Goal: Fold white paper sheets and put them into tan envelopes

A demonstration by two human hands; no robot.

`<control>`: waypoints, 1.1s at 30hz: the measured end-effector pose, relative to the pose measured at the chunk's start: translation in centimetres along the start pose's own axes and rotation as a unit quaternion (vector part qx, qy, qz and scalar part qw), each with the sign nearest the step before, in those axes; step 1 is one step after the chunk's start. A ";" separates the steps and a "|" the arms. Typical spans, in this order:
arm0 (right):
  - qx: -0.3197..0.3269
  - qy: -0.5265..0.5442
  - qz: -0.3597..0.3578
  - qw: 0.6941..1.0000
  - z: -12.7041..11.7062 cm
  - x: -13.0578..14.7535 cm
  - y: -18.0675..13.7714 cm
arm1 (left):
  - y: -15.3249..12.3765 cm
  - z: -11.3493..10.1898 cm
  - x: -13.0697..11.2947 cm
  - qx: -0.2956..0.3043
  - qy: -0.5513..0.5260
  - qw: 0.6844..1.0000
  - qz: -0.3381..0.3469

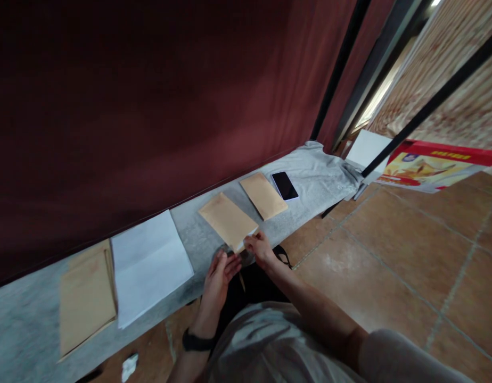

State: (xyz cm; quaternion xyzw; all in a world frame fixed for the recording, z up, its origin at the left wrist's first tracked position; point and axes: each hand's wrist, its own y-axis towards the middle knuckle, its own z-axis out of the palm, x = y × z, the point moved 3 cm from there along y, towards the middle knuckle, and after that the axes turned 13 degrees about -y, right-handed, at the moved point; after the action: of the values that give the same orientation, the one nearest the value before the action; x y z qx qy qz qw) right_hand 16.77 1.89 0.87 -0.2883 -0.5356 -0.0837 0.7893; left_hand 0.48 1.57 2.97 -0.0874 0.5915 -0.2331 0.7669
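A brown paper envelope (229, 219) lies slanted on the grey cloth-covered bench in front of me, with a strip of white paper (242, 246) showing at its near end. My right hand (259, 247) pinches the envelope's near right corner; whether it also grips the white paper is hard to tell. Beside the near left corner, my left hand (222, 271) has its fingers stretched out and slightly blurred, with a dark band on the wrist. Just to the right lies a second brown envelope (263, 196), close to a smartphone (285, 185) with a dark screen.
White paper sheets (150, 268) lie on the left of the bench (190, 226), next to more brown envelopes (86, 298). A dark red wall (150, 106) runs behind. Right of the bench are a black pole (429, 106) and a red and yellow box (433, 165).
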 end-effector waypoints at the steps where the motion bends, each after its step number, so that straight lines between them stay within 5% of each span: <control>1: 0.002 0.005 0.000 1.000 0.3 -0.2 -0.2 | 0.0 0.7 0.3 -0.005 -0.070 0.997 -0.041; 7: 0.018 0.004 -0.004 1.000 1.5 -0.8 -0.9 | 1.6 2.0 -0.5 -0.062 -0.211 0.975 -0.039; 14: 0.038 -0.048 -0.011 0.998 1.0 -0.9 0.2 | 3.6 -0.7 -1.4 -0.089 -0.014 0.996 0.000; 22: 0.038 -0.208 -0.088 0.973 -0.9 -1.0 0.1 | 5.1 -3.0 -1.7 -0.135 0.138 0.980 0.046; 24: 0.036 -0.327 -0.180 0.927 -1.2 -0.2 -0.1 | 5.2 -3.4 -1.9 -0.143 0.174 0.973 0.054; 29: 0.105 -0.546 -0.401 0.727 -0.6 1.1 0.0 | 4.8 -3.7 -2.8 -0.149 0.263 0.950 0.071; 33: 0.152 -0.600 -0.444 0.648 -0.2 0.5 0.5 | 3.7 -3.3 -3.5 -0.156 0.483 0.855 0.111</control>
State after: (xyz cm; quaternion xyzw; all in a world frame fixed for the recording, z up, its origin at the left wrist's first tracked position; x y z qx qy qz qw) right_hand 17.40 2.24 1.12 0.1209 -0.9613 -0.1502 0.1967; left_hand -2.43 6.85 3.53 -0.0161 0.9217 -0.0643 0.3821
